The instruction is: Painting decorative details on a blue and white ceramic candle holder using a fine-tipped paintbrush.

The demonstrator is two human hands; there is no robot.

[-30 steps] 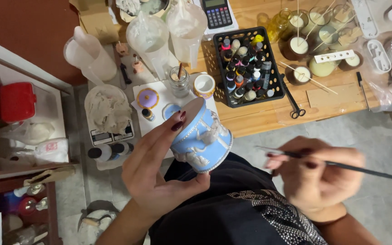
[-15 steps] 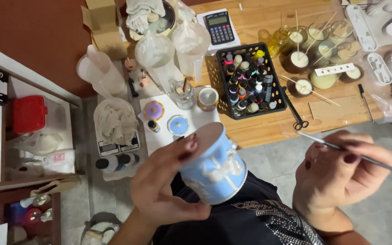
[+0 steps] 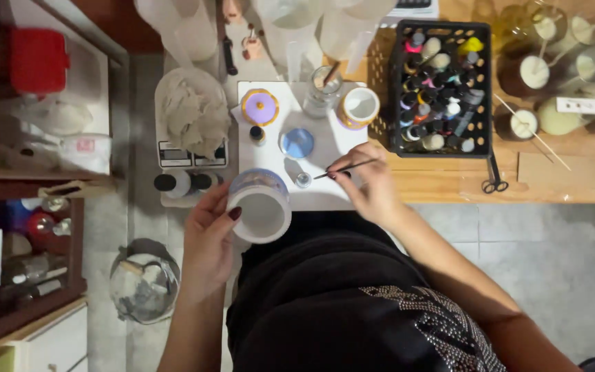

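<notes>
Left hand (image 3: 209, 238) wraps a light blue ceramic pot (image 3: 259, 205) from its 9 o'clock side, fingers curled round the wall, white interior facing up. Right hand (image 3: 370, 184) pinches a thin paintbrush (image 3: 344, 167), tip aimed toward 9 o'clock, just above a small open paint bottle (image 3: 303, 180) on the white board (image 3: 270, 148). Blue lid (image 3: 297, 142) sits at the bottle's 12 o'clock; black basket of paint bottles (image 3: 439, 86) at 2 o'clock. Scissors (image 3: 494, 178) lie on the wooden table (image 3: 552, 182).
</notes>
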